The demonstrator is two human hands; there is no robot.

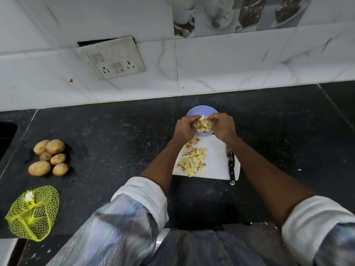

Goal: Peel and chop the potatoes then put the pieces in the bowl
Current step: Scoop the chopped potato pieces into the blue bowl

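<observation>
A heap of potato pieces [204,125] sits cupped between my left hand [186,128] and right hand [222,126], fingers curled round it, over the bowl [199,111] at the cutting board's [217,160] far edge; more pieces [194,160] lie on the board, knife [231,166] along its right edge.

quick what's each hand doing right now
Left hand: curled round potato pieces, over the bowl.
Right hand: curled round the same heap of pieces.
</observation>
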